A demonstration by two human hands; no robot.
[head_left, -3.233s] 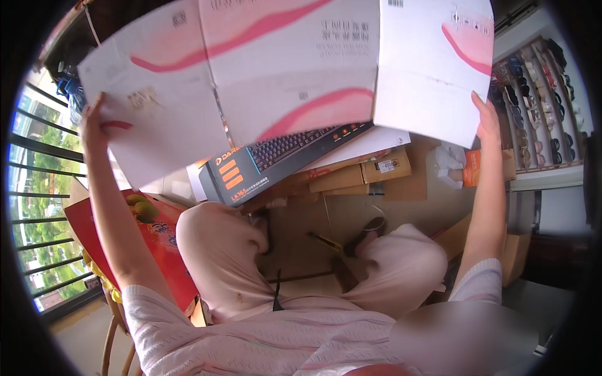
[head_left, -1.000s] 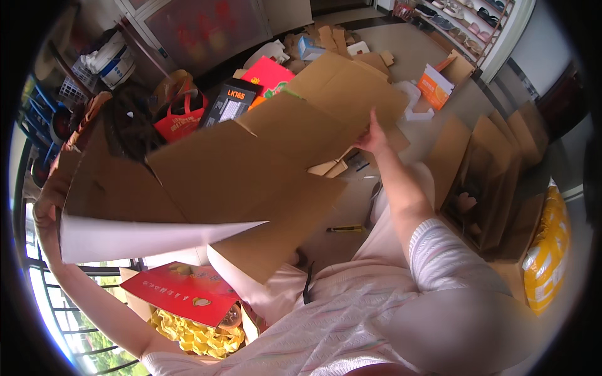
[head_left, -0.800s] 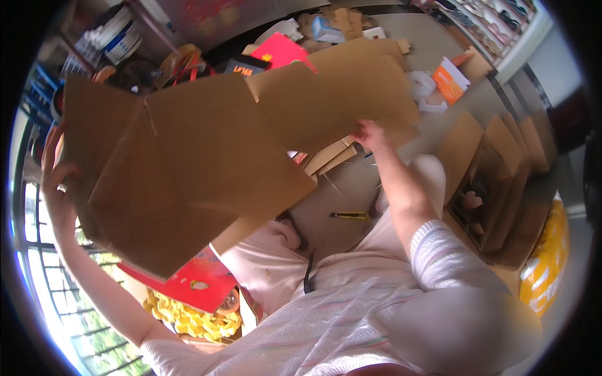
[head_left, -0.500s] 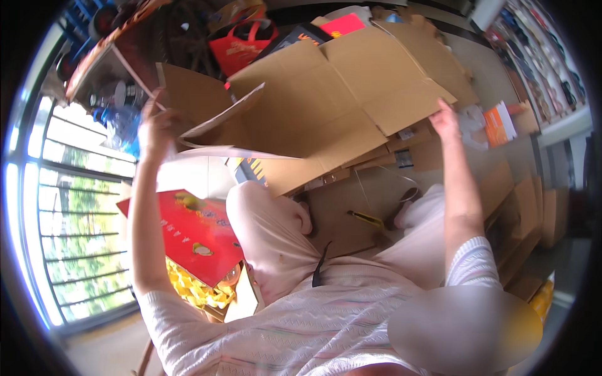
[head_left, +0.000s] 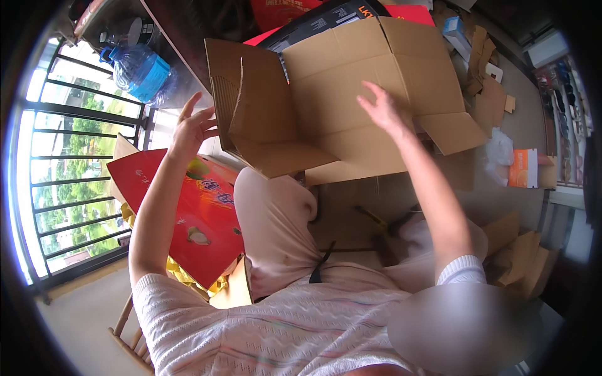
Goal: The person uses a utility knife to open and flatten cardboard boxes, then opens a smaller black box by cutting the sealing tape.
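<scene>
A large brown cardboard box (head_left: 342,94), unfolded with its flaps spread, lies in front of my knees. My left hand (head_left: 195,125) is beside the box's left side, fingers apart and holding nothing; whether a fingertip touches the cardboard I cannot tell. Over the middle of the box reaches my right hand (head_left: 380,108), with its fingers stretched out and nothing in them. The box's left end stands up with a bent inner flap (head_left: 237,100). At its right end another flap (head_left: 453,130) sticks out toward me.
To my left are a red printed carton (head_left: 199,235) and a large blue-labelled water bottle (head_left: 143,74) near the barred window. A black box (head_left: 320,28) lies behind the cardboard. On the right are a white plastic bag (head_left: 500,153), an orange-white box (head_left: 524,168) and cardboard pieces (head_left: 523,257).
Both hands have come off the cardboard edges they were at. My right hand has moved left over the box. The box's left end now stands up, and its right flap sticks out.
</scene>
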